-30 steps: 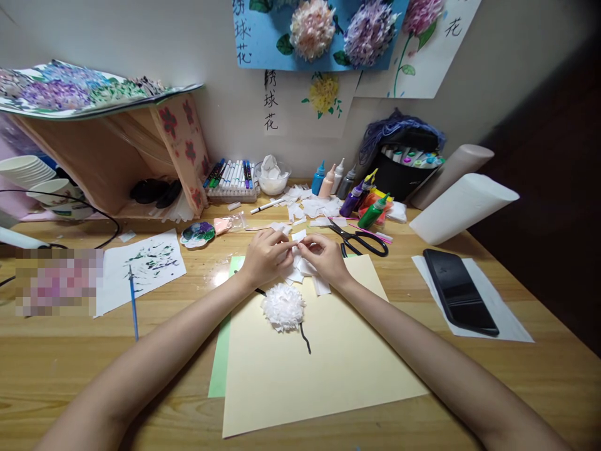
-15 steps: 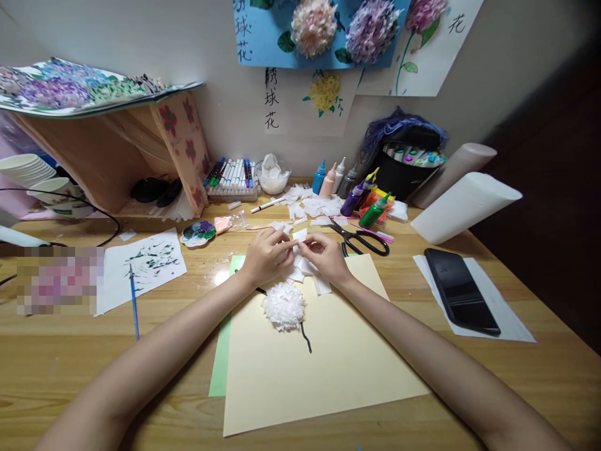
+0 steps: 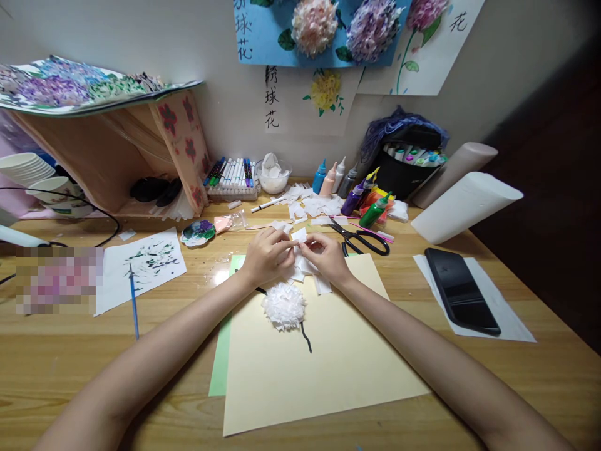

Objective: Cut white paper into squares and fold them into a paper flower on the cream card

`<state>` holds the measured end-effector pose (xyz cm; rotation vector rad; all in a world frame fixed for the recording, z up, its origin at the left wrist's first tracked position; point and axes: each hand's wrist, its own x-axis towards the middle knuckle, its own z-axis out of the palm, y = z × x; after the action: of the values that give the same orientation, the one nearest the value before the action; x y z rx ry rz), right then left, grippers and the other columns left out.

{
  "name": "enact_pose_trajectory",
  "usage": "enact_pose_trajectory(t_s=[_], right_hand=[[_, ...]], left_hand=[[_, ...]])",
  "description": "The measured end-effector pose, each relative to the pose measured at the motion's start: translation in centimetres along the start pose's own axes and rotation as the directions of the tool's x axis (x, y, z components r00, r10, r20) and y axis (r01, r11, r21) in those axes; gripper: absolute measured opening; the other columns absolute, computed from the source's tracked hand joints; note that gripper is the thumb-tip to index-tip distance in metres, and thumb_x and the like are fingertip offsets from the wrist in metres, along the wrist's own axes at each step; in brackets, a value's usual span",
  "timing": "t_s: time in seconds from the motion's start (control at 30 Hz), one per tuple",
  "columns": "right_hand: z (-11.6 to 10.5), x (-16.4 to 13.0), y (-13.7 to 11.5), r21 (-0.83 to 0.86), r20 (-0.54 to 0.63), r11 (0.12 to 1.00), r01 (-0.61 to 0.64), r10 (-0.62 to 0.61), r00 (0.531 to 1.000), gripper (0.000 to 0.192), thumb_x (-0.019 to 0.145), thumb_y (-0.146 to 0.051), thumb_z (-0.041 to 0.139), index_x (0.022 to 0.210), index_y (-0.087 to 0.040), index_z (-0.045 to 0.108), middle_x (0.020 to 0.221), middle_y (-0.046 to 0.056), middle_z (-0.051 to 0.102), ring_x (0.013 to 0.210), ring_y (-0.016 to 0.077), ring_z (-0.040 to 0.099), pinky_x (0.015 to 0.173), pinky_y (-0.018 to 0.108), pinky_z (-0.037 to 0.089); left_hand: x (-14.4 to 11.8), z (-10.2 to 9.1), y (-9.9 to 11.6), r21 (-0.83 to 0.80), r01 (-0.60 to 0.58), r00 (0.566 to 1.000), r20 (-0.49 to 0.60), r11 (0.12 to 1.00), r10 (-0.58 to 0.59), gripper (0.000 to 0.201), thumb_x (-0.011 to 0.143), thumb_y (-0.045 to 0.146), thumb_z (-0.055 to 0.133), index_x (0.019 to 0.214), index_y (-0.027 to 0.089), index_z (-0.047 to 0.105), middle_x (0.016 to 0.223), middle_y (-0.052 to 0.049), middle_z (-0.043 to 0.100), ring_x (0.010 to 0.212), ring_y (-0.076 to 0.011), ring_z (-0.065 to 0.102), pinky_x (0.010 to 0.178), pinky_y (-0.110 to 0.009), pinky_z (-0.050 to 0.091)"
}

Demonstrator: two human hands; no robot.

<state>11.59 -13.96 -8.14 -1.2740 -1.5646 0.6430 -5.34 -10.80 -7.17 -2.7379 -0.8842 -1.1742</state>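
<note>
Between the fingertips of my left hand point(image 3: 268, 255) and my right hand point(image 3: 325, 257) is a small white piece of tissue paper point(image 3: 299, 235). Both hands are closed in a pinch and almost touch each other. Under and just in front of them lie more white paper pieces point(image 3: 322, 285) on the pale yellow sheet point(image 3: 328, 363). A round, ruffled white paper flower point(image 3: 283, 306) sits on that sheet, nearer to me than my hands. A black drawn line point(image 3: 306, 338) runs down from it.
Black scissors point(image 3: 359, 238) lie just beyond my right hand. Glue bottles point(image 3: 350, 202), loose paper scraps point(image 3: 323, 205) and a marker tray point(image 3: 232, 181) stand along the wall. A phone point(image 3: 462, 291) rests at right; a paintbrush point(image 3: 134, 307) and painted paper point(image 3: 159, 263) are at left.
The white paper piece between my fingertips has shifted very slightly. My hands stay in nearly the same place, and the flower has not moved.
</note>
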Motion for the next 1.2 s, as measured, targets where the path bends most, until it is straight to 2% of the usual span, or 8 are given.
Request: enact_pose_trajectory(t_s=[0.17, 0.4, 0.7, 1.2], right_hand=[[-0.07, -0.12, -0.59, 0.004, 0.060, 0.999, 0.050, -0.050, 0.997, 0.010, 0.077, -0.025, 0.056, 0.072, -0.017, 0.061, 0.074, 0.004, 0.060, 0.072, 0.0160, 0.057, 0.065, 0.027, 0.045], [-0.18, -0.15, -0.83, 0.016, 0.086, 0.996, 0.083, -0.084, 0.993, 0.009, 0.078, -0.023, 0.056, 0.074, -0.017, 0.063, 0.078, 0.004, 0.062, 0.076, 0.0160, 0.057, 0.066, 0.026, 0.044], [-0.13, -0.10, -0.63, 0.025, 0.097, 0.996, 0.086, -0.088, 0.991, 0.009, 0.077, -0.024, 0.058, 0.075, -0.018, 0.063, 0.079, 0.005, 0.063, 0.077, 0.0173, 0.058, 0.068, 0.028, 0.046], [-0.14, -0.15, -0.70, 0.055, 0.101, 0.997, 0.045, -0.051, 0.994, 0.011, 0.078, -0.025, 0.058, 0.074, -0.017, 0.063, 0.077, 0.004, 0.062, 0.075, 0.0164, 0.058, 0.066, 0.027, 0.045]], left_hand=[[0.16, -0.15, 0.19, -0.048, 0.116, 0.993, 0.002, 0.992, -0.116, 0.013, 0.080, 0.027, 0.052, 0.074, 0.018, 0.059, 0.075, -0.004, 0.057, 0.075, -0.0167, 0.051, 0.069, -0.030, 0.039], [0.56, -0.55, 0.12, -0.244, 0.237, 0.971, 0.094, 0.940, -0.220, 0.009, 0.079, 0.027, 0.055, 0.079, 0.019, 0.058, 0.079, -0.003, 0.056, 0.078, -0.0162, 0.052, 0.070, -0.029, 0.041], [0.43, -0.29, -0.08, -0.293, 0.251, 0.967, 0.110, 0.923, -0.229, 0.012, 0.078, 0.026, 0.055, 0.070, 0.017, 0.055, 0.070, -0.001, 0.052, 0.070, -0.0139, 0.050, 0.063, -0.026, 0.039], [0.31, -0.21, -0.12, -0.286, 0.245, 0.969, 0.096, 0.926, -0.227, 0.014, 0.080, 0.026, 0.053, 0.069, 0.017, 0.054, 0.069, -0.001, 0.051, 0.068, -0.0134, 0.049, 0.063, -0.026, 0.039]])
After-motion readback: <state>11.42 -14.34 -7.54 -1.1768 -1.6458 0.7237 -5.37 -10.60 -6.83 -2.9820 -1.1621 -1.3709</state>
